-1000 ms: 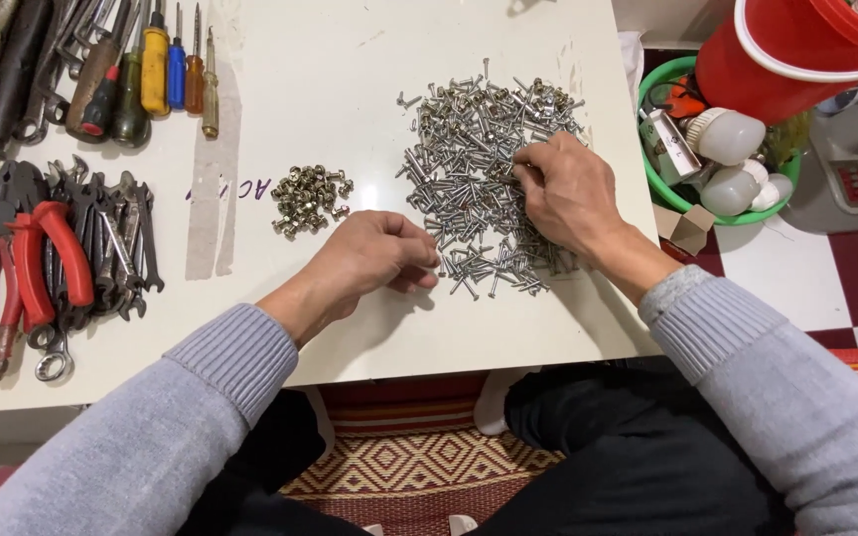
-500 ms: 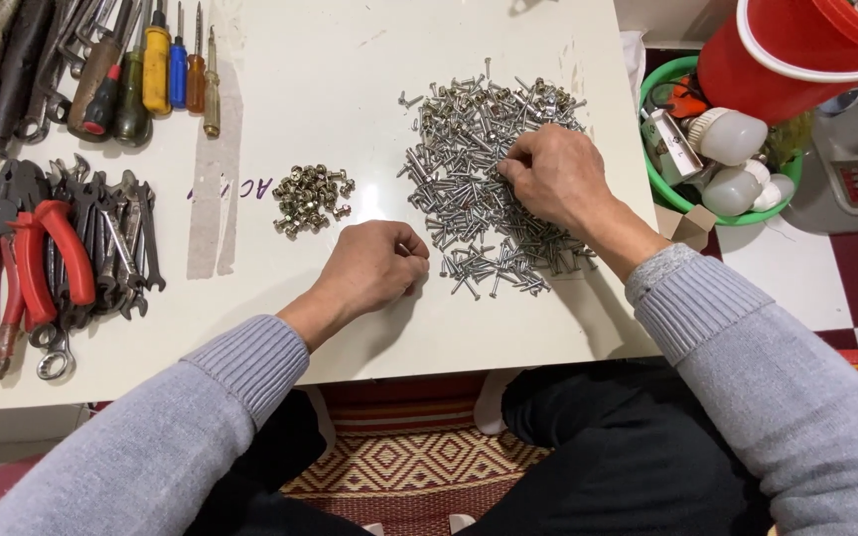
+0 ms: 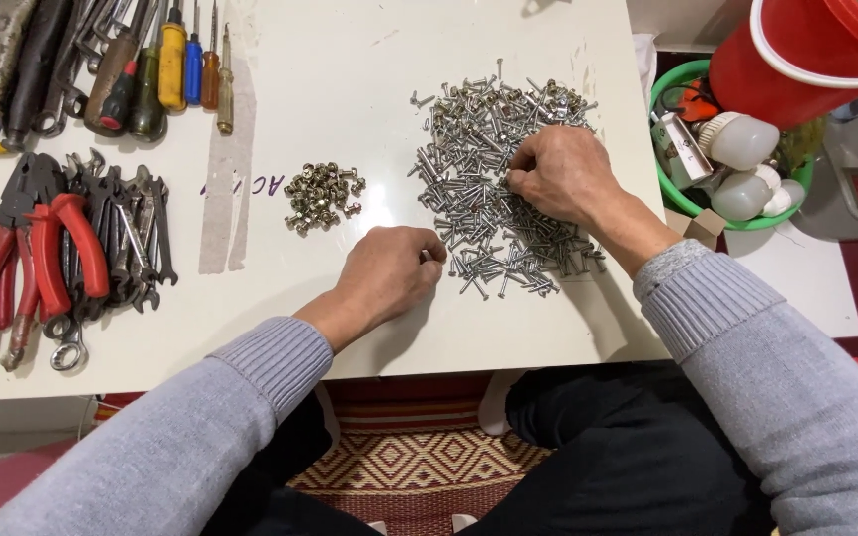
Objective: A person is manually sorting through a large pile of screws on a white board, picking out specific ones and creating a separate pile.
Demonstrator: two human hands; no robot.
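A wide heap of silver screws (image 3: 479,149) lies on the white table (image 3: 350,79). My right hand (image 3: 563,174) rests on the heap's right half, with thumb and fingertips pinched together among the screws. My left hand (image 3: 389,273) lies curled in a loose fist at the heap's lower left edge, knuckles up, its fingertips touching the nearest screws. What the fist holds is hidden. A small separate pile of brass-coloured nuts (image 3: 322,196) sits to the left of both hands.
Red-handled pliers (image 3: 47,248) and several spanners (image 3: 136,233) lie at the table's left edge, with screwdrivers (image 3: 176,60) in a row above. Off the right edge stand a green basket (image 3: 677,194) holding white bulbs and a red bucket (image 3: 796,50). A patterned rug (image 3: 419,462) shows below.
My right hand has shifted slightly up and left over the screw heap. My left hand has stayed in nearly the same spot, still curled.
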